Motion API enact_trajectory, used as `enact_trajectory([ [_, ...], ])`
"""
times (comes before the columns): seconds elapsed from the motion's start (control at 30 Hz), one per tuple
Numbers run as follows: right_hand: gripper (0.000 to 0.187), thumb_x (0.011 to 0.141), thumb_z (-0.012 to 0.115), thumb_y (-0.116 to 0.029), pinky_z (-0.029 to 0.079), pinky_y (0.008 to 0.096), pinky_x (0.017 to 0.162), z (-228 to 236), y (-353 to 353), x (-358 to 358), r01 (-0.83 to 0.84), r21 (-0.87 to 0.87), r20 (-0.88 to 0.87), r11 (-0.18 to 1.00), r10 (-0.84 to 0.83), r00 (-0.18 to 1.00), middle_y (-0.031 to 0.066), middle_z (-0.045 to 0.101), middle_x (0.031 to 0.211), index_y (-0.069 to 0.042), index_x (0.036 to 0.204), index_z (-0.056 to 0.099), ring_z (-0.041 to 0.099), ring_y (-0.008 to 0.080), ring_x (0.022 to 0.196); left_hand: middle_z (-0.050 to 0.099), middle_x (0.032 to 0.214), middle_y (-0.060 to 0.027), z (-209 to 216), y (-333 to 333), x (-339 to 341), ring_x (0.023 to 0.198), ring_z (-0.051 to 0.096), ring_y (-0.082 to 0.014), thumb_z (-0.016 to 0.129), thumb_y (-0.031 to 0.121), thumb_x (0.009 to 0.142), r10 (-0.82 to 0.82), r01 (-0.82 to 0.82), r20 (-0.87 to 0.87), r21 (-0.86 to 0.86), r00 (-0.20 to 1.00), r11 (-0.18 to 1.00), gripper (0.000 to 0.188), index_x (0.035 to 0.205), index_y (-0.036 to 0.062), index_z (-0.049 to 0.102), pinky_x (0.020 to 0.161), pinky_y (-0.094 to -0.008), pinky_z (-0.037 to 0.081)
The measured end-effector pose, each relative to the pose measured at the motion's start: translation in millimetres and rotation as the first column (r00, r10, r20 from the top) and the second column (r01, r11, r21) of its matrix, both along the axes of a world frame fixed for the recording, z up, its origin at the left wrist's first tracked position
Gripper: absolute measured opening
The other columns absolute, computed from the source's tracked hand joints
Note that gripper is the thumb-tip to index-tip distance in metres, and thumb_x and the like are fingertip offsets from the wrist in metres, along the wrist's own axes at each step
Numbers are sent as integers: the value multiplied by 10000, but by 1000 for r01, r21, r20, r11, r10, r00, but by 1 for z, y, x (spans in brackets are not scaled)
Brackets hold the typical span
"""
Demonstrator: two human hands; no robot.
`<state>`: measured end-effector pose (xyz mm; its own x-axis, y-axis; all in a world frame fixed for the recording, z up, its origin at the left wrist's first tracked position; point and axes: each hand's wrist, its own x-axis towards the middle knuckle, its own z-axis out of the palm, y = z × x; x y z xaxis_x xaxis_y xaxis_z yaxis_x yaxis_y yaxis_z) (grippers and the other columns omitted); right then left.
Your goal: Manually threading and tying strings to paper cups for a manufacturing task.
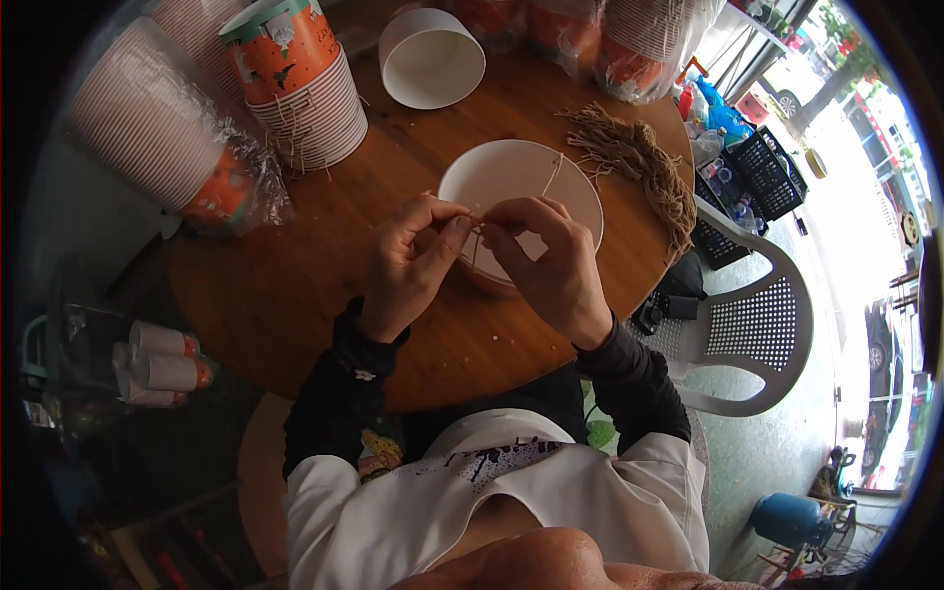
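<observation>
Both hands meet above a white-lined paper bucket (pixel 521 162) that stands on the round wooden table with its mouth facing up. My left hand (pixel 418 251) pinches a thin tan cord (pixel 476 246) between thumb and fingers. From the other side my right hand (pixel 546 256) pinches the same cord, the fingertips of both hands almost touching. A length of the cord hangs down in front of the bucket's near side, and another piece lies over its far right rim. Part of the bucket's near rim is hidden behind my hands.
A bundle of tan cords (pixel 644 162) lies on the wooden table (pixel 295 305) at the right. Another white bucket (pixel 433 61) rests tipped at the back. Stacked orange and white buckets (pixel 305 108) stand at the left. A white plastic chair (pixel 752 320) is right of the table.
</observation>
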<state>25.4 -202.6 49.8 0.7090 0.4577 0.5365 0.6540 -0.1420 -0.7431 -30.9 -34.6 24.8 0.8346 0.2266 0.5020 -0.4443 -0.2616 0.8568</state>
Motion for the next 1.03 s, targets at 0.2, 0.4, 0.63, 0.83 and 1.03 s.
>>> enact_trajectory([
  [0.2, 132, 798, 688, -77, 477, 333, 853, 8, -1, 2, -101, 2, -230, 995, 99, 968, 90, 686, 814, -43, 925, 673, 646, 243, 820, 671, 843, -52, 7, -5, 0, 688, 610, -141, 662, 38, 877, 147, -276, 328, 393, 933, 877, 83, 956, 53, 683, 952, -320, 418],
  [0.4, 109, 778, 676, -43, 437, 345, 929, 4, -1, 4, -82, 25, 35, 996, 81, 996, 58, 664, 778, -45, 883, 647, 646, 222, 754, 646, 881, -19, 1, -13, -3, 718, 603, -60, 645, 3, 894, 89, -91, 64, 22, 994, 996, 81, 962, 39, 671, 713, -217, 484],
  [0.63, 108, 787, 686, -60, 384, 413, 1024, 1, -2, 2, -92, -2, 88, 996, 92, 992, 54, 661, 762, -46, 883, 639, 648, 226, 722, 640, 890, -21, 0, -15, -5, 736, 615, -92, 653, -4, 885, 42, -39, 24, -128, 999, 991, 110, 982, 46, 643, 715, -244, 499],
  [0.83, 114, 791, 695, -68, 395, 429, 1018, -1, -2, 4, -79, 3, 84, 997, 78, 993, 69, 680, 761, -42, 892, 648, 665, 235, 726, 647, 888, -45, 2, -13, -4, 811, 624, -202, 709, 12, 815, 205, -420, 424, 512, 882, 750, 217, 1019, 66, 660, 968, -432, 415],
  [1.03, 104, 796, 693, -74, 410, 422, 1012, 1, -4, 4, -73, -3, 85, 997, 73, 994, 87, 693, 766, -36, 885, 657, 674, 261, 735, 638, 915, -32, 3, -12, -6, 842, 619, -157, 722, 20, 797, 167, -487, 496, 635, 852, 599, 299, 1088, 52, 660, 978, -441, 404],
])
